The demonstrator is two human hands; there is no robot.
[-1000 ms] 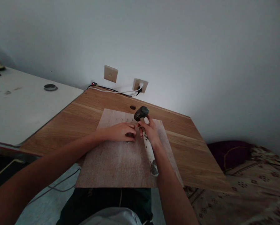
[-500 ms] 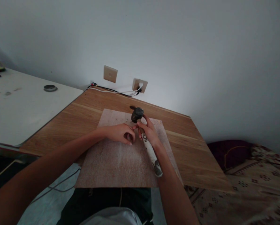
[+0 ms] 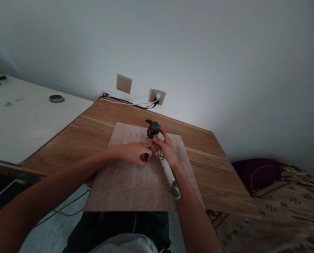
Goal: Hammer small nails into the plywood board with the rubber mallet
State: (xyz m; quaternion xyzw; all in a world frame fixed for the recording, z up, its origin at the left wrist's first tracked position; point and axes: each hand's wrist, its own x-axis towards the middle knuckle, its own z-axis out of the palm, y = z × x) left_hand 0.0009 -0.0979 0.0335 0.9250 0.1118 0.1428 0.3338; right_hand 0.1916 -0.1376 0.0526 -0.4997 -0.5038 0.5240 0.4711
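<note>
The right hand (image 3: 165, 149) is gripping the hammer (image 3: 162, 154) near its head over the plywood sheet (image 3: 130, 182) on the table (image 3: 212, 168), while the left hand (image 3: 134, 153) is pinching something too small to identify.

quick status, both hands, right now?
Left hand: fingers pinched together on the plywood sheet, next to the hammer head; what they pinch cannot be told.
Right hand: closed around the hammer handle, high up near the head.
</note>
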